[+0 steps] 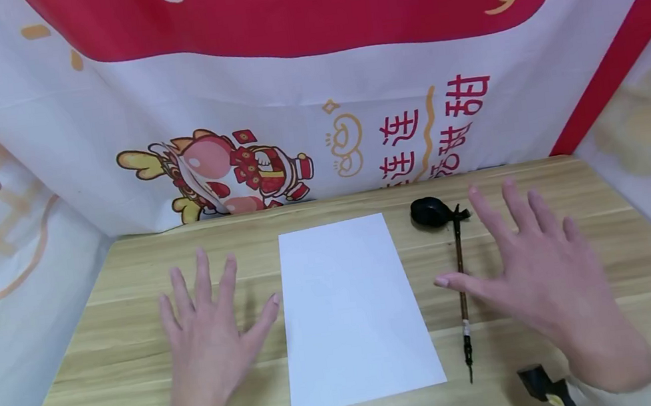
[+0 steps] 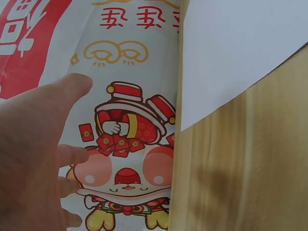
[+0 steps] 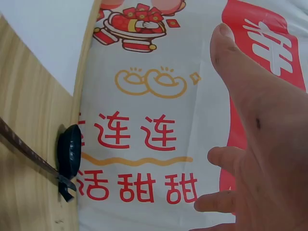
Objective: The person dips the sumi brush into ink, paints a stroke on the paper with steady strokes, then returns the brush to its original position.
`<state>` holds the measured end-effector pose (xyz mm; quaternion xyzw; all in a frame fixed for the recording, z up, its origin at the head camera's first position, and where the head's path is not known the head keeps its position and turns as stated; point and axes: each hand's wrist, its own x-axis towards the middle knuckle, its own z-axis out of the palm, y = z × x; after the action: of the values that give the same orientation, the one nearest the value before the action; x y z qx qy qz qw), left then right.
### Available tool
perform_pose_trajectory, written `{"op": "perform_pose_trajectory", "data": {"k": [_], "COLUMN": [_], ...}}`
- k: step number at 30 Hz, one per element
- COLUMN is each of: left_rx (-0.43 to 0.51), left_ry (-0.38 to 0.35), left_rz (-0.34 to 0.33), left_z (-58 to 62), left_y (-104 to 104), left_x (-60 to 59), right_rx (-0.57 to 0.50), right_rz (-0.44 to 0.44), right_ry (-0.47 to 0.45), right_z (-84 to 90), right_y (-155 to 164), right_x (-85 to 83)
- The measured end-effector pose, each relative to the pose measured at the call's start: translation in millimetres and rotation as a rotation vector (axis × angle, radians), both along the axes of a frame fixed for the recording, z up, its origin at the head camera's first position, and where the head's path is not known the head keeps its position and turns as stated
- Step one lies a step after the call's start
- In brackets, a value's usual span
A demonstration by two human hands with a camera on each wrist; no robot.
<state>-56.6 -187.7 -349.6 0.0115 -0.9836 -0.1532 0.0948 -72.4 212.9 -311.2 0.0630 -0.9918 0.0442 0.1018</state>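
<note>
A blank white sheet of paper (image 1: 352, 310) lies flat in the middle of the wooden table (image 1: 129, 279). My left hand (image 1: 210, 333) hovers just left of it, fingers spread and straight, holding nothing. My right hand (image 1: 541, 272) hovers to the right of the sheet, also spread, its thumb over a dark calligraphy brush (image 1: 462, 281) lying lengthwise on the table. A small black ink dish (image 1: 429, 212) sits at the brush's far end. In the wrist views, the left hand (image 2: 33, 159) and the right hand (image 3: 260, 144) show straight fingers, and the paper (image 2: 231, 53) and dish (image 3: 70, 151) appear.
A printed red-and-white cloth backdrop (image 1: 312, 84) with a cartoon figure (image 1: 220, 175) walls the table at the back and both sides. A black wrist-camera mount (image 1: 542, 386) shows near my right sleeve at the front edge.
</note>
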Motion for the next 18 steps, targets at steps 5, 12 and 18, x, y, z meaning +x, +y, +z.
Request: {"op": "perform_pose_trajectory", "data": {"k": [5, 12, 18], "left_rx": [0.023, 0.044, 0.089], "left_ry": [-0.026, -0.083, -0.081], "left_rz": [0.011, 0.015, -0.026], "left_z": [-9.5, -16.5, -18.6], "left_y": [3, 3, 1], "left_x": [8.1, 13.1, 10.0], "right_rx": [-0.044, -0.099, -0.172], "right_rz": [-0.018, -0.041, -0.021], "right_ry": [-0.001, -0.064, -0.078], "right_z": [-7.1, -10.1, -10.3], "right_y": [-3, 0, 6], "right_x": [6.5, 11.8, 10.5]}}
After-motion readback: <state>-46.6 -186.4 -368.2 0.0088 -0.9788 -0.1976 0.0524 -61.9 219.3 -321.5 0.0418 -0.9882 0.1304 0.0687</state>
